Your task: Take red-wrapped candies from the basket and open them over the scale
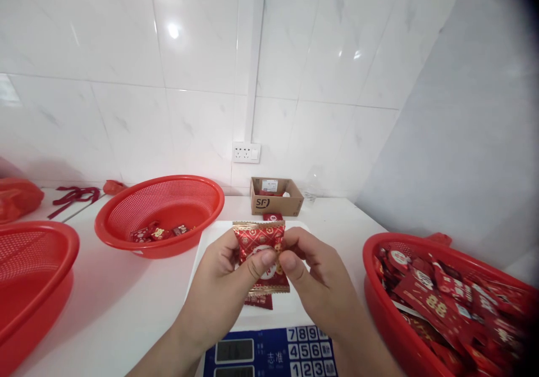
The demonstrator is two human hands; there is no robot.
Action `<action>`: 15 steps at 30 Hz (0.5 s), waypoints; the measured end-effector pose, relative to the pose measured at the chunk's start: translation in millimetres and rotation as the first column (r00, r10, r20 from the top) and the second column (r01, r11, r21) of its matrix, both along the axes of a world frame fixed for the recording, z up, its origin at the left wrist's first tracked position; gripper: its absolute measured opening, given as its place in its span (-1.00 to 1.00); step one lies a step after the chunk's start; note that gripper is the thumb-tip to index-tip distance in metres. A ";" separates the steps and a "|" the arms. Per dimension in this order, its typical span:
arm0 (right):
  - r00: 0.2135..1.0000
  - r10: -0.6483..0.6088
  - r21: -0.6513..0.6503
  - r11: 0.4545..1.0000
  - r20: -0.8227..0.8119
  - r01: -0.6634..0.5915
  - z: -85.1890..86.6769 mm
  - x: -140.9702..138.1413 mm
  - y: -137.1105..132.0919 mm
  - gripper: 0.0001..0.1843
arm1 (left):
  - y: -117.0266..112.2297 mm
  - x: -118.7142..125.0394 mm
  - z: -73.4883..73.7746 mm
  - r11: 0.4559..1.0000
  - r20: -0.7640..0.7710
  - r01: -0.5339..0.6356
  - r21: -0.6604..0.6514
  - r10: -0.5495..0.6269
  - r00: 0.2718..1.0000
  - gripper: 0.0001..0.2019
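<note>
Both my hands hold one small red and gold snack packet point(256, 241) upright over the white pan of a digital scale point(269, 351). My left hand point(221, 278) grips its left side, with the thumb across the front. On the right edge, my right hand point(322, 273) pinches the packet between thumb and fingers. A dark red packet point(261, 301) lies on the pan below, partly hidden by the held one. Another red packet point(273, 217) shows behind it, at the pan's far side. The scale's blue keypad and display face me.
At right stands a red basket point(373, 270) heaped with red packets. A red sieve basket point(210, 197) at back left holds several packets. Another red basket point(63, 253) is at far left. A cardboard box point(275, 205) stands near the wall, with a crumpled clear plastic piece point(312, 183) beside it.
</note>
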State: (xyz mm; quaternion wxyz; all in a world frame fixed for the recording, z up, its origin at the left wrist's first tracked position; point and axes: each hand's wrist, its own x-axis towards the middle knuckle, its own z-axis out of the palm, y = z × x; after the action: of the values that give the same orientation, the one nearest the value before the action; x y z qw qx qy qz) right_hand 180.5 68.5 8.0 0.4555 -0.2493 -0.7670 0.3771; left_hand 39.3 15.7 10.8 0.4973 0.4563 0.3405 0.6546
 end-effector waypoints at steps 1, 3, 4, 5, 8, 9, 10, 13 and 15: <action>1.000 -0.004 0.008 1.000 0.023 0.004 0.5 -0.6 0.0 -0.45 | 0.5 0.1 -0.2 0.999 0.015 -0.030 0.020 0.030 0.999 -0.83; 0.996 -0.004 0.019 1.000 0.093 0.002 1.1 -1.9 -0.2 -0.43 | 1.4 0.1 -1.2 0.996 0.025 -0.086 0.030 0.085 0.996 -0.82; 0.991 0.004 0.022 1.000 0.134 -0.007 1.1 -2.4 -0.6 -0.44 | 1.7 0.1 -2.0 0.994 0.023 -0.107 0.029 0.106 0.994 -0.82; 0.986 0.013 0.027 0.999 0.167 -0.018 0.9 -2.8 -1.1 -0.46 | 1.7 0.2 -3.0 0.993 0.021 -0.118 0.024 0.117 0.993 -0.80; 0.981 0.033 0.049 0.998 0.191 -0.043 0.4 -3.2 -3.1 -0.55 | 1.0 1.1 -5.2 0.995 0.012 -0.104 0.000 0.104 0.995 -0.74; 0.984 0.038 0.053 0.997 0.175 -0.048 0.4 -2.9 -3.6 -0.57 | 0.7 1.6 -5.4 0.996 0.010 -0.094 -0.007 0.094 0.996 -0.72; 0.987 0.040 0.053 0.997 0.155 -0.048 0.6 -2.6 -4.1 -0.58 | 0.4 2.1 -5.3 0.997 0.009 -0.082 -0.005 0.082 0.997 -0.69; 0.995 0.034 0.055 0.998 0.098 -0.040 2.0 -0.7 -5.1 -0.59 | 0.0 2.5 -3.8 0.998 -0.037 -0.044 0.041 0.046 0.998 -0.65; 0.997 0.023 0.078 0.997 0.069 -0.029 2.9 0.5 -5.5 -0.61 | 0.0 1.8 -3.4 0.999 -0.093 0.015 0.041 -0.011 0.996 -0.64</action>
State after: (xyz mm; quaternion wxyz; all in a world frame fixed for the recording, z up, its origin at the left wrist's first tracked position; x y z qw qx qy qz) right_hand 181.0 63.0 10.9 0.4337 -0.2338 -0.7995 0.3435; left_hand 41.1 15.8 7.4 0.4758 0.4986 0.3463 0.6365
